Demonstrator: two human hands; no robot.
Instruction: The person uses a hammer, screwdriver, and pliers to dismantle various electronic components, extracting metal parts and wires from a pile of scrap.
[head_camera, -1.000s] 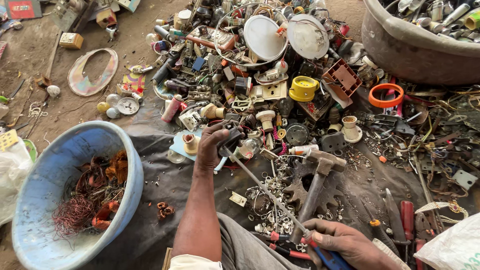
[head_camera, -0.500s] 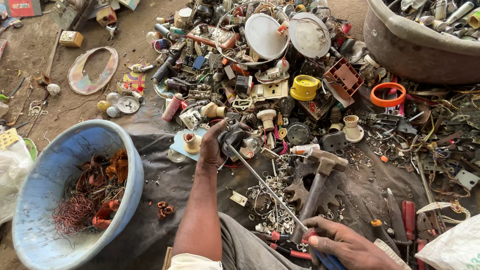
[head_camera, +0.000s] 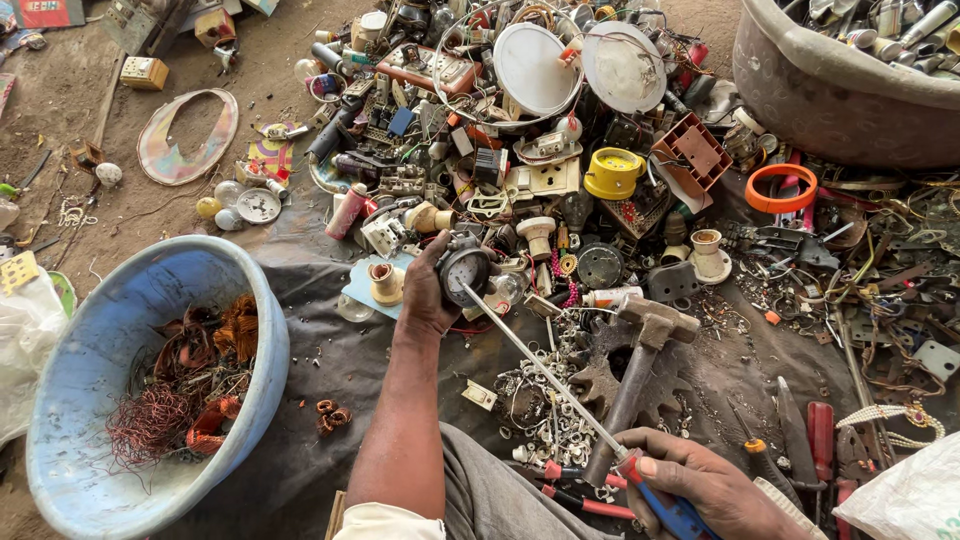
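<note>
The left hand has drawn back a little from the scrap pile toward the body, and it now grasps a small round gauge with its pale face turned up; a moment ago the same hand was stretched further in and bent over that spot. The right hand has not shifted: it is clenched on the red and blue handle of a long screwdriver, and the thin shaft points up to the gauge so that the tip meets its lower edge (I cannot tell if it is already pushed in). So the work in hand seems to have passed from picking to opening the piece.

By count: one gauge, one screwdriver in the hand, one hammer lying just beside the shaft, one blue basin with copper wire, two white round discs at the top.
</note>
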